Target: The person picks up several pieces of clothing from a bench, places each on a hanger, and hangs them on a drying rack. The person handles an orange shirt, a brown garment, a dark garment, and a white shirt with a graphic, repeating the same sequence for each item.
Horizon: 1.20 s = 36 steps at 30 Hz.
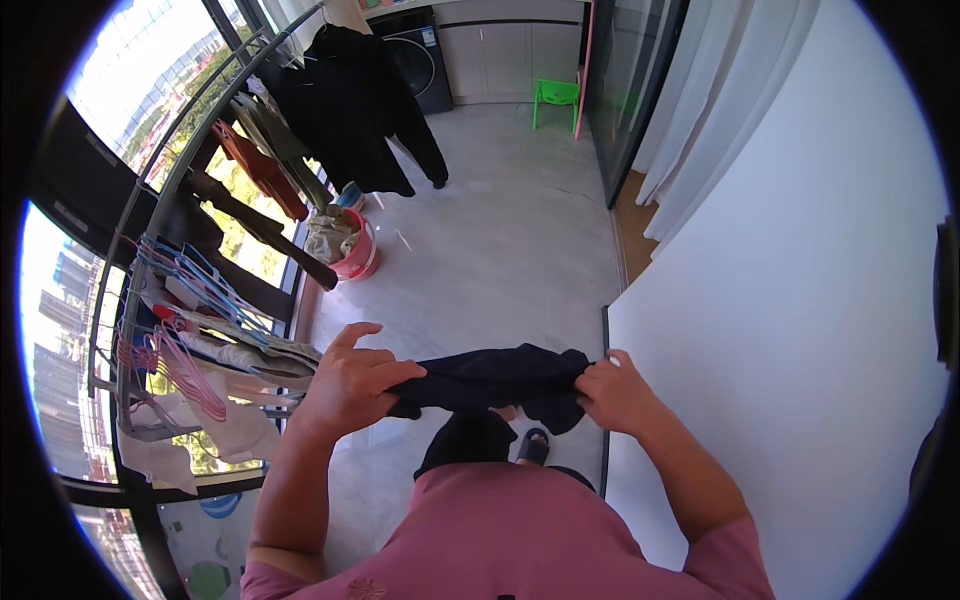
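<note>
A dark navy, nearly black garment [497,374] is stretched sideways between my hands in front of my body. My left hand [352,385] pinches its left end, with the index finger raised off the cloth. Closed on the right end is my right hand [622,393], thumb and fingers gripping the fabric. The cloth is bunched into a band, so what kind of garment it is cannot be made out. Part of it hangs lower near the right hand. Close to my left hand, light-coloured clothes [245,350] hang on the rack.
A metal drying rack [160,205] runs along the windows at left, with pink hangers [185,375] and black clothes [345,105]. A red bucket [362,258] of laundry stands below. Farther off are a washing machine [415,65] and green chair [555,94]. A white wall [780,330] borders the right.
</note>
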Tool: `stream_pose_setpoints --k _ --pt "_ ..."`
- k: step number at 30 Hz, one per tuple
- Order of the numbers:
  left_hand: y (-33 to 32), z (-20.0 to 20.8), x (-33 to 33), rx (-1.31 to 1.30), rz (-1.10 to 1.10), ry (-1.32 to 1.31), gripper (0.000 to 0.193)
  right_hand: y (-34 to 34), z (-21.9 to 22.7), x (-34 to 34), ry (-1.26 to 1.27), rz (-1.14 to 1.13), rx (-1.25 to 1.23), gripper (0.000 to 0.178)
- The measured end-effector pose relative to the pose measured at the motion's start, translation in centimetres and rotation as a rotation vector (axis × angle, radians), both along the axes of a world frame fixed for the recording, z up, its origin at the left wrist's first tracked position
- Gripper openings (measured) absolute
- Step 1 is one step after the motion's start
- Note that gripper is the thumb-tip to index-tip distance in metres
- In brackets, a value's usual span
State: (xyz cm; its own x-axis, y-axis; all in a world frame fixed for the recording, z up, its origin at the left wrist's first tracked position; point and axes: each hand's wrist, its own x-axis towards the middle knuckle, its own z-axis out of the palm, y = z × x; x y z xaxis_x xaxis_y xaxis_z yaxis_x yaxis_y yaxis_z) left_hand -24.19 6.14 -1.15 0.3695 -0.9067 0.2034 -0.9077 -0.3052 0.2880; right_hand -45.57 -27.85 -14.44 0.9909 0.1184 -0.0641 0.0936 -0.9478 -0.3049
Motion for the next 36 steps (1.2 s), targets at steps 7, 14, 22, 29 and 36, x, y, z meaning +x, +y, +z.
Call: stream_pose_setpoints --k 7,14,22,29,36 --pt "-4.0 -6.7 11.9 0.082 0.227 -0.183 0.013 -7.9 6.4 14.9 -0.524 -0.029 -0.305 0.019" --pt "-8.6 -1.4 18.9 -0.216 0.371 -0.361 0.013 -10.9 14.6 23.7 -0.824 -0.088 -0.390 0.023" --pt "-9.8 -7.3 20.6 0.188 0.504 -0.043 0.016 -13.9 11.3 33.5 -0.576 0.133 -0.274 0.008" --pt "-12.0 -8.0 19.7 0.244 0.819 0.115 0.020 -18.0 8.3 45.3 -0.410 0.452 -0.019 0.011" --pt "-15.5 -11.8 14.2 -0.030 1.398 0.715 0.024 -21.4 4.0 52.3 0.068 0.767 0.407 0.013"
